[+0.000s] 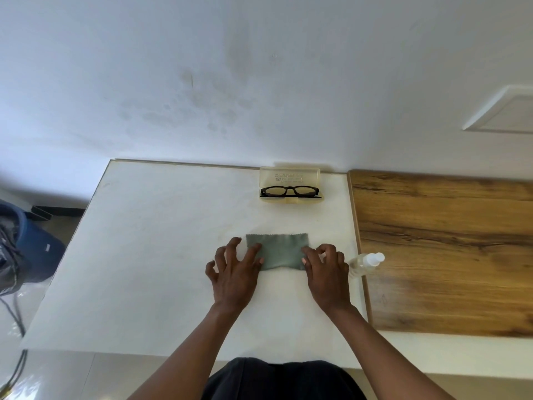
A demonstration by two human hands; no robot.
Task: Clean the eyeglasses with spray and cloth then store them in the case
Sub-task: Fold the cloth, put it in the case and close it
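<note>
White tabletop against a pale wall, with my two hands on a grey-green cloth [278,251] and the eyeglasses [290,191] already lying in the open clear case [290,176] at the far edge.

My left hand [235,268] has its fingers spread, fingertips pressing the cloth's left edge; my right hand [327,269] pinches the right edge with curled fingers. I judge the step is folding or squaring the cloth: I would keep the left edge pinned and draw the right side over evenly. Just right of my right hand, a small clear spray bottle [365,264] lies at the table's edge, easy to knock. Beyond it sits a wood-grain board [447,249]; a dark blue bag [34,249] is on the floor, left.
</note>
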